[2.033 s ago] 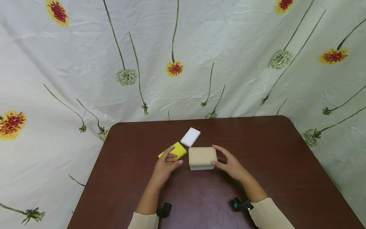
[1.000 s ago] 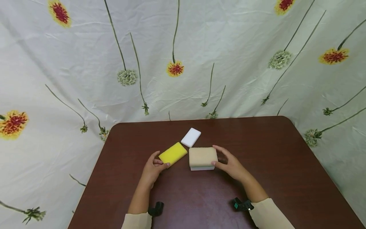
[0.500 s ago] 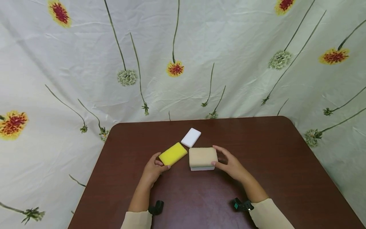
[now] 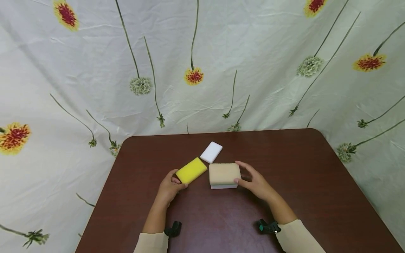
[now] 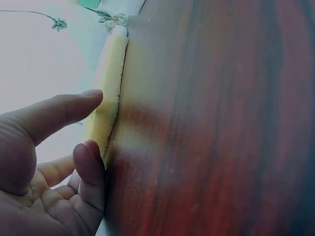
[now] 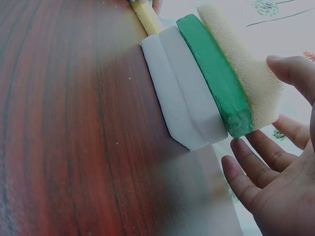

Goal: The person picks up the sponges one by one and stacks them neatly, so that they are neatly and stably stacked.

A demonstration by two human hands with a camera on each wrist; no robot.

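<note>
Yellow sponge [image 4: 191,170]: left grip [image 4: 169,187] pinches edges; narrow gap; right grip [image 4: 257,182] holds beige sponge [image 4: 224,173].

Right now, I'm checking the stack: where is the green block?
In the right wrist view, the green block sits right of centre, under the beige sponge and above the white blocks.

Foam and wood grain
Beige sponge [image 6: 238,59] coarsely porous, yellow sponge [image 4: 191,170] matt, tabletop [image 4: 221,218] glossy, backdrop [image 4: 253,42] creased cloth.

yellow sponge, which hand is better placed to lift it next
Left, I'd judge: the left hand is at the left end of the yellow sponge, while the right hand is at the beige sponge.
</note>
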